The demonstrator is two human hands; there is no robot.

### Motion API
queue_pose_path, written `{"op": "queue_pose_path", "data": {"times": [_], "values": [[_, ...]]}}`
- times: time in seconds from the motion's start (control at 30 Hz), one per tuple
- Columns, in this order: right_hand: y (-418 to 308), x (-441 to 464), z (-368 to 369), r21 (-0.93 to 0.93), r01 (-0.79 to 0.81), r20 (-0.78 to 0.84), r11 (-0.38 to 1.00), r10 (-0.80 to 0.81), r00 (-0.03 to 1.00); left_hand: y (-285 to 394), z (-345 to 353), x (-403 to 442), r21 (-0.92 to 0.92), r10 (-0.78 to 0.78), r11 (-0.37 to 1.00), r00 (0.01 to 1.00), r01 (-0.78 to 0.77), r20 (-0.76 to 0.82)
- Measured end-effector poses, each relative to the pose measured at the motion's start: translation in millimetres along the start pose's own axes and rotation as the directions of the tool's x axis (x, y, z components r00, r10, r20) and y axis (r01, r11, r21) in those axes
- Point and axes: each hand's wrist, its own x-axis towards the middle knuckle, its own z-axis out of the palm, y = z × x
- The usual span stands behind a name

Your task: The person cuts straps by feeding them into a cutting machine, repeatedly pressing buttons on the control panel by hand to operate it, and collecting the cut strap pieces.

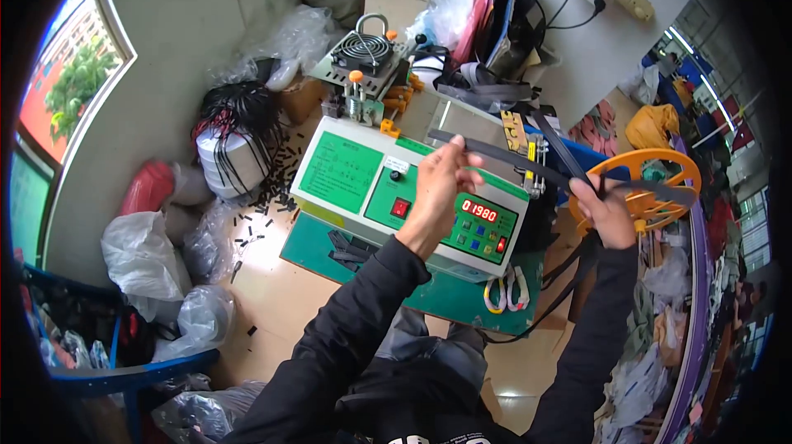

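Note:
My left hand (440, 192) is over the front of a white and green cutting machine (334, 176), its thumb and fingers pinched on the end of a black strap (511, 159). The strap stretches to the right above the machine's top to my right hand (606, 213), whose fingers are closed round it. Another length of the strap slants up and away from the right hand. Beside that hand stands an orange reel (691, 165). On the machine's panel a red display (479, 211) reads 01980.
Scissors with pale handles (517, 289) and black strap pieces (351, 248) lie on a green work surface (305, 246). Small black offcuts (285, 165) litter the floor. A bundle of black cords (235, 118), plastic bags (144, 250) and a metal device with a round grille (361, 50) stand around.

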Motion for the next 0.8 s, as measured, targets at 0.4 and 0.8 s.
{"op": "queue_pose_path", "data": {"times": [0.4,0.8], "values": [[18.1,124.7,47.6,-0.175,0.047,0.183,0.983,-0.014,0.983,10.2,-54.8,-37.5,-0.064,0.038,0.997,0.999,-0.039,-0.007],[-3.8,145.9,41.8,-0.200,0.158,0.334,0.967,-0.084,0.939,-10.5,-66.4,-73.8,0.095,0.055,0.994,0.998,-0.057,0.025]]}}
